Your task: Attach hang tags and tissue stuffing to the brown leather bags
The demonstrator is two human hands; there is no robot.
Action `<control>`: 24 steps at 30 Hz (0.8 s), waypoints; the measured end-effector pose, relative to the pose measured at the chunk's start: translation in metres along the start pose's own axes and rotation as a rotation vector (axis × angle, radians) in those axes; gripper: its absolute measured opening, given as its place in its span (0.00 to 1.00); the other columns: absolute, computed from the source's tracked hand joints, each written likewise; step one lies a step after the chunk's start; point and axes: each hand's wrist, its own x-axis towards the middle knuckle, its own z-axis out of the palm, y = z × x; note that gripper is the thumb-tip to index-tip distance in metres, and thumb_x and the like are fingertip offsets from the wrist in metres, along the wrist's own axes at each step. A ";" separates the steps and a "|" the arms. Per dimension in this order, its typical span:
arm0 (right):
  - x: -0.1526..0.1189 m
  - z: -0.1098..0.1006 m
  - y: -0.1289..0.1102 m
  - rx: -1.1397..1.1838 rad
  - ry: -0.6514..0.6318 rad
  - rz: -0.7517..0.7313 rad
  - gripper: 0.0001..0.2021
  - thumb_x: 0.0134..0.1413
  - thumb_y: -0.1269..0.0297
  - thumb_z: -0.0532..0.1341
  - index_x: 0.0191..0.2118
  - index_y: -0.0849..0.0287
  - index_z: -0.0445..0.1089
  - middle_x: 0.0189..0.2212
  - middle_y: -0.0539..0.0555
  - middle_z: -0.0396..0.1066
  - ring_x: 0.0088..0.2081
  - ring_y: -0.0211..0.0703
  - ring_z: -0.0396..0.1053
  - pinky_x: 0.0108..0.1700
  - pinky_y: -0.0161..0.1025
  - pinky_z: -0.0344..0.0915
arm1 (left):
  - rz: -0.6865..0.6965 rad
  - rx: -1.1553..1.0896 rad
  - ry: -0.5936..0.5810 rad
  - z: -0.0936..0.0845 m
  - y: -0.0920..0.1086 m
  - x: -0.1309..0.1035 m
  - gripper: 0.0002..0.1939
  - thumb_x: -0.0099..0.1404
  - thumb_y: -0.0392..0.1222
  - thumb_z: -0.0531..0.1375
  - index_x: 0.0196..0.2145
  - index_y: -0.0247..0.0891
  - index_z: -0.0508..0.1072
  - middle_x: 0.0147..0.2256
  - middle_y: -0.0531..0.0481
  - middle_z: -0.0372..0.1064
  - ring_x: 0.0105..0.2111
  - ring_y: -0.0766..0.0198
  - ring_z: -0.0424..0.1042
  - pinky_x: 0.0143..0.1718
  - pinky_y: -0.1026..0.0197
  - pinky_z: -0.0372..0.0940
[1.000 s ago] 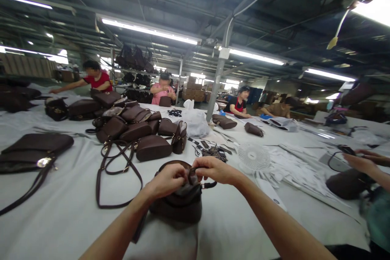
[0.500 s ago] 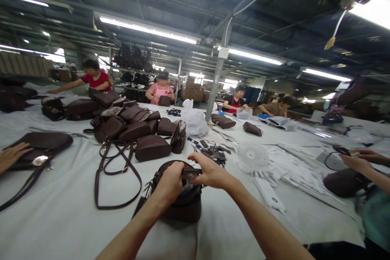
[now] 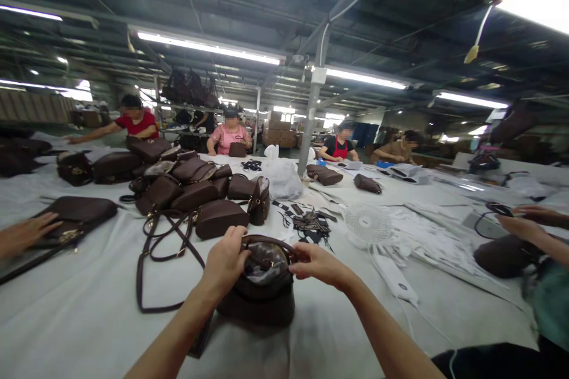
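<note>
The fingers of the left hand [image 3: 226, 260] are bent together over the left side of the brown bag [image 3: 258, 308], thumb against the curved band at its mouth. The right hand [image 3: 317, 263] pinches that band's right end between thumb and fingertips. Whether the band is handle or rim cannot be told. The brown bag stands on the white table [image 3: 333, 331] directly before the person, mouth open, with crumpled pale material [image 3: 267, 260] visible inside.

To its left lies a looped strap [image 3: 139, 272]; beyond, a pile of bags [image 3: 186, 186]. Ahead and to the right are scattered dark tags [image 3: 311, 222], then a white fan [image 3: 367, 224] on the table. A white plastic bag [image 3: 282, 174] sits behind the tags.

At far left, a co-worker's hand [image 3: 35, 234] is on a flat bag [image 3: 95, 213]. At far right, another co-worker's hands [image 3: 522, 228] are near a dark bag [image 3: 504, 256]. A person in pink [image 3: 230, 137] is across the table.
</note>
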 end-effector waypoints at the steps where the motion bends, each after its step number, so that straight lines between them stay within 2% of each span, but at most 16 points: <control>1: -0.002 0.001 0.004 0.008 0.060 -0.015 0.10 0.42 0.64 0.64 0.34 0.60 0.69 0.27 0.48 0.68 0.32 0.39 0.67 0.34 0.36 0.66 | 0.008 0.005 0.050 0.001 0.003 -0.005 0.11 0.62 0.31 0.56 0.42 0.40 0.66 0.40 0.48 0.68 0.37 0.60 0.70 0.37 0.61 0.63; 3: -0.003 0.005 0.012 0.047 0.169 -0.081 0.08 0.42 0.63 0.64 0.31 0.59 0.69 0.26 0.48 0.68 0.30 0.39 0.67 0.33 0.37 0.66 | 0.119 -0.008 0.073 0.004 0.013 -0.017 0.07 0.65 0.33 0.53 0.40 0.40 0.67 0.38 0.48 0.68 0.35 0.60 0.70 0.36 0.61 0.62; 6: -0.003 0.013 0.020 0.236 0.281 -0.180 0.10 0.39 0.62 0.66 0.31 0.58 0.69 0.27 0.47 0.69 0.30 0.39 0.68 0.33 0.38 0.67 | 0.357 -0.088 -0.044 0.011 0.032 -0.028 0.12 0.69 0.35 0.47 0.36 0.39 0.69 0.35 0.47 0.69 0.35 0.60 0.70 0.36 0.61 0.63; 8: -0.004 0.016 0.022 0.343 0.323 -0.195 0.12 0.38 0.62 0.67 0.33 0.57 0.69 0.28 0.48 0.71 0.31 0.41 0.70 0.35 0.39 0.68 | 0.405 -0.131 -0.116 0.017 0.042 -0.029 0.14 0.70 0.35 0.46 0.36 0.39 0.70 0.37 0.46 0.70 0.37 0.59 0.70 0.39 0.60 0.64; 11: -0.006 0.018 0.025 0.377 0.324 -0.197 0.12 0.39 0.63 0.68 0.32 0.58 0.69 0.28 0.47 0.71 0.32 0.40 0.71 0.35 0.39 0.68 | 0.339 -0.119 -0.172 0.023 0.054 -0.024 0.11 0.68 0.36 0.49 0.38 0.39 0.72 0.39 0.46 0.72 0.41 0.58 0.71 0.44 0.59 0.64; 15: -0.008 0.020 0.030 0.430 0.338 -0.227 0.13 0.39 0.61 0.69 0.32 0.59 0.68 0.28 0.47 0.71 0.32 0.39 0.70 0.36 0.38 0.66 | 0.161 -0.004 -0.190 0.029 0.071 -0.014 0.07 0.65 0.39 0.54 0.39 0.38 0.71 0.41 0.45 0.72 0.41 0.55 0.72 0.42 0.57 0.64; 18: -0.009 0.022 0.030 0.440 0.355 -0.269 0.14 0.40 0.60 0.70 0.32 0.59 0.68 0.28 0.47 0.70 0.32 0.38 0.68 0.36 0.37 0.65 | 0.053 0.046 -0.194 0.035 0.081 -0.008 0.10 0.64 0.41 0.56 0.43 0.37 0.69 0.41 0.44 0.73 0.42 0.54 0.72 0.40 0.57 0.64; 20: -0.011 0.024 0.027 0.446 0.351 -0.301 0.14 0.41 0.60 0.70 0.33 0.59 0.68 0.28 0.47 0.69 0.32 0.37 0.67 0.36 0.36 0.64 | 0.035 0.068 -0.200 0.039 0.085 -0.005 0.11 0.65 0.39 0.55 0.45 0.38 0.68 0.41 0.44 0.74 0.43 0.54 0.73 0.41 0.57 0.63; 24: -0.019 0.026 0.028 0.556 0.291 -0.363 0.17 0.41 0.64 0.70 0.38 0.57 0.67 0.34 0.48 0.70 0.38 0.39 0.68 0.42 0.38 0.65 | 0.048 0.100 -0.196 0.041 0.087 -0.003 0.09 0.64 0.34 0.54 0.41 0.41 0.69 0.40 0.46 0.74 0.43 0.55 0.73 0.40 0.58 0.62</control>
